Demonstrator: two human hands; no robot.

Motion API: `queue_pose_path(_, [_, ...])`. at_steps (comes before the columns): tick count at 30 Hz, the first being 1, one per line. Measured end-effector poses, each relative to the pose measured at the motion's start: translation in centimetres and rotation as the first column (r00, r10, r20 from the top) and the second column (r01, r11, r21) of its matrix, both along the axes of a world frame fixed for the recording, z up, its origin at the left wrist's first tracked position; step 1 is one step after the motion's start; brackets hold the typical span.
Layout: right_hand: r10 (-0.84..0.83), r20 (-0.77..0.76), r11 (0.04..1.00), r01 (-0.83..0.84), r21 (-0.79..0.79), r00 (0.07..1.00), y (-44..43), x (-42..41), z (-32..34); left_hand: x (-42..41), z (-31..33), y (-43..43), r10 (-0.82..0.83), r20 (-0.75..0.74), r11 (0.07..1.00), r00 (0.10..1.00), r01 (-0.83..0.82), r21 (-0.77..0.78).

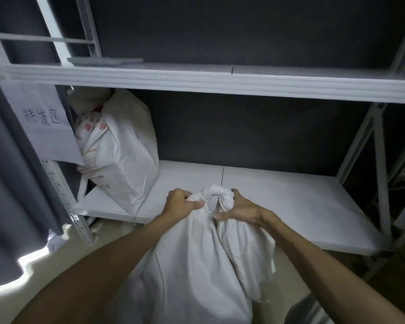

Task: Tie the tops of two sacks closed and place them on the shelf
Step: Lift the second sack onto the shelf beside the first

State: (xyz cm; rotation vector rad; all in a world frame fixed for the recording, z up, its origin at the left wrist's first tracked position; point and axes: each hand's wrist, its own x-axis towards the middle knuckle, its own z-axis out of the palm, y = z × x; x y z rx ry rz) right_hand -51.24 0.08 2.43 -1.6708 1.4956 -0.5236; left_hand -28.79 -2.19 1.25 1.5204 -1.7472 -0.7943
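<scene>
Grip: left hand (182,203), right hand (241,209) on sack (192,265)

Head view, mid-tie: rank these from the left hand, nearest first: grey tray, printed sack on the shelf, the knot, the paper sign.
1. knot: right beside the left hand, atop the held sack.
2. printed sack: left end of the lower shelf.
3. paper sign, far left, and grey tray, on the upper shelf: too close to call.

A handwritten paper sign (42,122) hangs beside a grey curtain (12,183), a grey tray (103,61) higher up.
</scene>
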Motion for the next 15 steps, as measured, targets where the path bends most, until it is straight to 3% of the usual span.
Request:
queue_pose_path(4, [-0.083,0.033,0.990,0.086,-0.109,0.996,0.0,1.6,1.1,0.3,4.0,0.4,0.017,-0.030,0.998,0.999,-0.019,-0.057])
queue_pose_path(8, [-0.139,0.248,0.960,0.192,-0.206,0.959,-1.9,2.2,0.2,-0.3,7.3,0.8,0.053,-0.066,0.991,0.996,-0.060,-0.118])
queue_pose_path(10, [-0.182,0.361,0.930,0.279,-0.238,0.915,0.1,3.6,2.8,-0.7,8.5,0.9,0.073,-0.093,0.986,0.993,-0.086,-0.142])
queue_pose_path(15, [-0.047,0.579,0.889,0.299,-0.347,0.814,2.3,5.8,7.4,-0.7,11.7,0.9,0.078,-0.118,0.970,0.990,-0.103,-0.222])
